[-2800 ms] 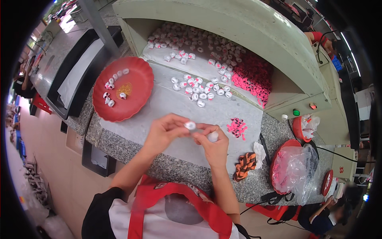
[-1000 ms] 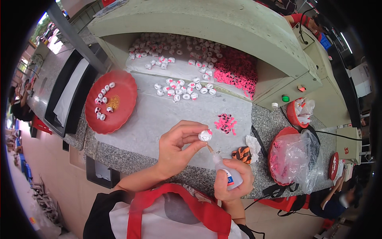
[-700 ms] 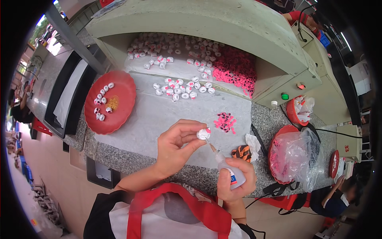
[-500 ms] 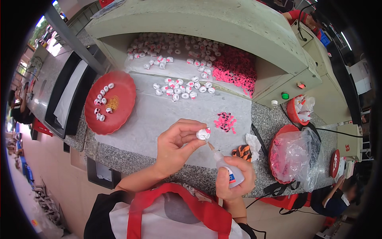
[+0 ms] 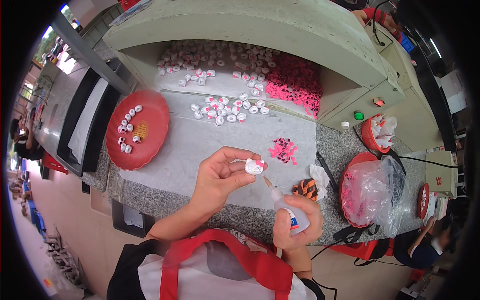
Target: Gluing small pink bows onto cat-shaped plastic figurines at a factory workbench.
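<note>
Pinching a small white piece with pink detail (image 5: 254, 166) between thumb and fingers: left hand (image 5: 212, 176), held up over the near part of the pale sheet (image 5: 170, 175). Right hand (image 5: 311, 225) is wrapped around a translucent squeeze bottle (image 5: 281, 201), nozzle tilted up-left at the piece; tip is right by its surface, can't tell if touching. Loose pink-and-black bits (image 5: 283, 151) sit on the sheet just beyond the hands. Cluster of similar white pieces (image 5: 231, 118) lies farther back, before the cabinet (image 5: 250, 30). Red scalloped dish (image 5: 152, 107) at left holds several more. Orange-and-black cloth (image 5: 305, 190) lies near the bottle.
</note>
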A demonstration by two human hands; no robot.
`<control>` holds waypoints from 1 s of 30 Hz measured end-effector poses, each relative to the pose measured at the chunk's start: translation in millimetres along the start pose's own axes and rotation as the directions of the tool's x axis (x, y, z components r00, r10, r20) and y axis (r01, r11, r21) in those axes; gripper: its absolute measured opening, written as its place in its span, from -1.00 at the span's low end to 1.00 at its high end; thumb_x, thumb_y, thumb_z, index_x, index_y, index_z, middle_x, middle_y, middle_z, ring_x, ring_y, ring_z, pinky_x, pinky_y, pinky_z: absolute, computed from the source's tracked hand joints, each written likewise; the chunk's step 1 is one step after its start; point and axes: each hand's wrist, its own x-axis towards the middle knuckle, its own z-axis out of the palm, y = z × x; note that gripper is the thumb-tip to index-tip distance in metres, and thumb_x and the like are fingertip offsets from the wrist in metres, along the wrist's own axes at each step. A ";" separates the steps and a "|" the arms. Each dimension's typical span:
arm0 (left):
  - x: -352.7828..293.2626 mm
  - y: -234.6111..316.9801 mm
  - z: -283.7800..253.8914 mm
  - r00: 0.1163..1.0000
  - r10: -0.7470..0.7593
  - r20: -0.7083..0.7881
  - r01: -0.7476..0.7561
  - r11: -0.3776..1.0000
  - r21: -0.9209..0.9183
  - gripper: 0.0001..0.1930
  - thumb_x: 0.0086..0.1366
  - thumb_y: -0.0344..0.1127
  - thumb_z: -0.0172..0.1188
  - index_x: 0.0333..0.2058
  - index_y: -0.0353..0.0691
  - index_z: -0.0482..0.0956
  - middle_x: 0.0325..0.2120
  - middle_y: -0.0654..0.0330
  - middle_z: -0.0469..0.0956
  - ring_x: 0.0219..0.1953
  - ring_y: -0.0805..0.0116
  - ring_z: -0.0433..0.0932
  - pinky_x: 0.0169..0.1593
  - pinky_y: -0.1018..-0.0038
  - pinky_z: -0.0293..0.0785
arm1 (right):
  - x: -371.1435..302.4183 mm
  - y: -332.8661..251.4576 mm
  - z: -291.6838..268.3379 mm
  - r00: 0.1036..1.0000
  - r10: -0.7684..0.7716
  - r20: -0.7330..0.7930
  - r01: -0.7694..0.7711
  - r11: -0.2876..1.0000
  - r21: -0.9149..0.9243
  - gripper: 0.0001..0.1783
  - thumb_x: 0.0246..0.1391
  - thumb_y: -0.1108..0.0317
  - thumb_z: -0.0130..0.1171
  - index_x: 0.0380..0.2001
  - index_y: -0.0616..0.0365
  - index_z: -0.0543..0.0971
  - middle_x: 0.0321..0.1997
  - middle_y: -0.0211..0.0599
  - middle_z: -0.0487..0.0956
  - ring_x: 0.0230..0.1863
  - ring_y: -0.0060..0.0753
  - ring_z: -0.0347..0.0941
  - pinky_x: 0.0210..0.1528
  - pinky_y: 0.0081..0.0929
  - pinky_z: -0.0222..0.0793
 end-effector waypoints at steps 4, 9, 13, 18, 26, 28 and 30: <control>1.3 -1.4 -2.8 1.000 -0.003 0.011 0.003 0.999 -0.038 -0.66 -0.05 -0.65 0.15 -0.23 -0.37 0.35 -0.23 0.06 0.42 -0.14 0.20 0.46 0.03 0.23 0.34 | 3.9 3.5 -2.7 0.993 -0.116 0.011 0.116 0.993 0.000 -0.73 -0.31 0.49 0.14 -0.41 0.32 0.44 -0.49 -0.21 0.53 -0.60 -0.34 0.46 -0.55 -0.55 0.37; 1.5 -2.8 -3.7 1.000 0.011 0.018 -0.010 0.999 -0.044 -0.66 -0.04 -0.65 0.15 -0.23 -0.36 0.35 -0.22 0.06 0.43 -0.14 0.23 0.46 0.05 0.20 0.32 | 4.2 -0.4 -6.8 0.995 -0.092 0.047 0.092 0.996 0.002 -0.74 -0.31 0.49 0.14 -0.42 0.31 0.44 -0.49 -0.21 0.53 -0.58 -0.34 0.48 -0.54 -0.56 0.38; 0.8 -2.4 -2.8 0.999 0.006 0.033 -0.005 0.999 -0.045 -0.66 -0.04 -0.64 0.14 -0.22 -0.37 0.34 -0.22 0.04 0.43 -0.13 0.20 0.46 0.02 0.23 0.34 | 3.5 -2.6 -6.9 0.997 -0.052 0.061 0.047 0.996 0.070 -0.75 -0.32 0.49 0.14 -0.43 0.31 0.45 -0.50 -0.20 0.53 -0.56 -0.34 0.48 -0.53 -0.57 0.38; 0.6 -1.7 -3.7 1.000 -0.014 0.026 0.015 0.999 -0.031 -0.66 -0.03 -0.64 0.14 -0.22 -0.38 0.35 -0.21 0.04 0.43 -0.12 0.13 0.45 -0.04 0.31 0.38 | 2.0 1.2 -0.2 0.999 0.007 0.041 -0.011 0.996 0.083 -0.75 -0.30 0.49 0.13 -0.42 0.32 0.45 -0.50 -0.18 0.53 -0.57 -0.40 0.47 -0.51 -0.58 0.38; 10.8 -23.5 -18.7 0.998 -0.002 -0.064 0.006 0.998 0.067 -0.67 -0.02 -0.69 0.07 -0.21 -0.39 0.35 -0.21 0.05 0.43 -0.12 0.14 0.46 -0.08 0.44 0.38 | -18.6 120.9 6.7 0.664 0.742 0.093 -0.705 0.579 0.409 -0.70 -0.18 0.39 0.09 -0.31 0.30 0.44 -0.56 -0.34 0.45 -0.55 -0.55 0.39 -0.52 -0.65 0.33; 9.3 -25.2 -18.4 0.997 -0.064 -0.047 0.066 0.997 0.042 -0.67 -0.02 -0.70 0.06 -0.21 -0.38 0.35 -0.22 0.07 0.44 -0.13 0.16 0.46 -0.09 0.47 0.38 | -12.1 144.1 23.1 0.691 0.721 0.056 -0.722 0.684 0.101 -0.70 -0.20 0.36 0.13 -0.32 0.26 0.47 -0.55 -0.30 0.48 -0.52 -0.47 0.42 -0.49 -0.58 0.35; 9.5 -22.7 -23.8 0.997 -0.038 -0.067 0.041 0.997 0.057 -0.68 -0.02 -0.69 0.06 -0.22 -0.38 0.35 -0.22 0.07 0.44 -0.14 0.17 0.47 -0.09 0.47 0.37 | -2.2 147.6 33.2 0.726 0.687 0.036 -0.665 0.714 -0.218 -0.69 -0.21 0.34 0.16 -0.33 0.22 0.49 -0.54 -0.25 0.50 -0.50 -0.39 0.46 -0.47 -0.50 0.37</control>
